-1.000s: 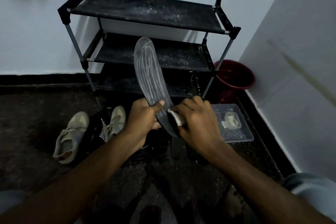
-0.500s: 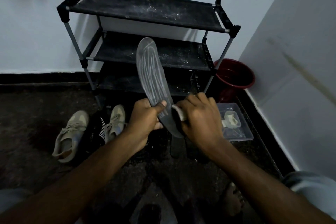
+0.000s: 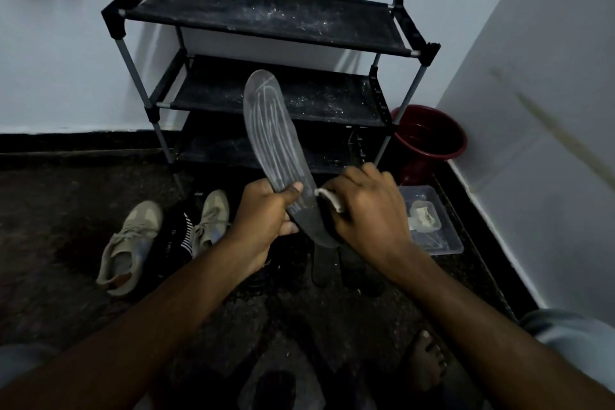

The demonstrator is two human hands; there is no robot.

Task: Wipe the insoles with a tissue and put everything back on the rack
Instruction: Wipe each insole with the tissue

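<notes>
Your left hand [image 3: 266, 226] grips grey insole [image 3: 276, 150] near heel, thumb on top; right hand [image 3: 369, 213] fingers curled, pinching white tissue [image 3: 329, 200] against insole's edge.

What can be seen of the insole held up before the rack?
The insole is long, thin and grey, with a rounded toe, pale lengthwise streaks and a darker heel end. It is held toe up, leaning left, before the rack. The left hand grips its lower part, thumb across the face; the right hand holds a white tissue against its right edge.
</notes>
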